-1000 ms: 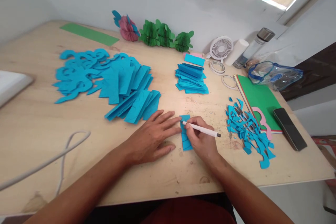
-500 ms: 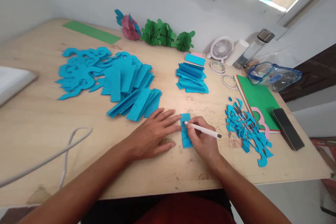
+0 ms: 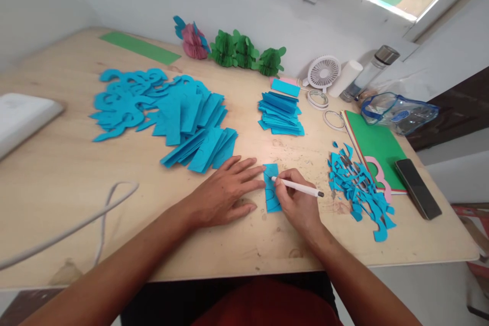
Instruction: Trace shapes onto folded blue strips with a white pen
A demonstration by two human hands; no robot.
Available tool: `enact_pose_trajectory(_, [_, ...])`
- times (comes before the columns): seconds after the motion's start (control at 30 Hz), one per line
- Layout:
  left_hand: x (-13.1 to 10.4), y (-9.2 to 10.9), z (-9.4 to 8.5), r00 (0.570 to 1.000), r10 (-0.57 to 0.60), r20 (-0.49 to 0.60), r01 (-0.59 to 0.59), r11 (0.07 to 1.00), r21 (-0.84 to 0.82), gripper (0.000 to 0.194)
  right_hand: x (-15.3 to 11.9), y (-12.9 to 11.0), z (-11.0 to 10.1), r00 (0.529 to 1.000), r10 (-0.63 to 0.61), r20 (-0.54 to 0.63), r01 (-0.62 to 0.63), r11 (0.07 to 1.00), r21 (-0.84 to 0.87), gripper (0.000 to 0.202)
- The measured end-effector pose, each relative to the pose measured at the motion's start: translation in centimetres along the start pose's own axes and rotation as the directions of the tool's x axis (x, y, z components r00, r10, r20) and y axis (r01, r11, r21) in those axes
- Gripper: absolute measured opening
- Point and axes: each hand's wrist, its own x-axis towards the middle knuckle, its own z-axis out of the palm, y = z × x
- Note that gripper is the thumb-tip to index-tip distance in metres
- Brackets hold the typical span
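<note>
My right hand (image 3: 300, 201) is closed around a white pen (image 3: 300, 187), its tip on a small blue paper strip (image 3: 270, 198). Dark curved lines show on the strip, and part of it is hidden under my right hand. My left hand (image 3: 227, 191) lies flat with its fingers spread, fingertips at the strip's left edge. Beyond my left hand is a pile of blue paper strips (image 3: 210, 147), some bearing drawn lines. Another stack of blue strips (image 3: 281, 114) lies farther back, near the middle.
Blue scraps (image 3: 359, 183) lie at right beside a green sheet (image 3: 376, 135) and a phone (image 3: 417, 188). Curled blue cutouts (image 3: 126, 102) are heaped at left. A small fan (image 3: 324, 72), tape rolls (image 3: 318, 99) and a bottle (image 3: 369, 74) stand behind. A white cable (image 3: 72, 232) crosses the left front.
The pen tip has shifted slightly along the blue strip. My left hand stays flat in place, and the whole view has turned a little.
</note>
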Motion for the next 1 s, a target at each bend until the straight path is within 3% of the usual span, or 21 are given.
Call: enact_pose_trajectory(1.0, [0.04,-0.17,0.24,1.000,0.022,-0.009,-0.021,0.999,0.038,0.046,-0.39,0.98,0.24,0.999,0.033,0.026,-0.033,0.999,0.015,0.009])
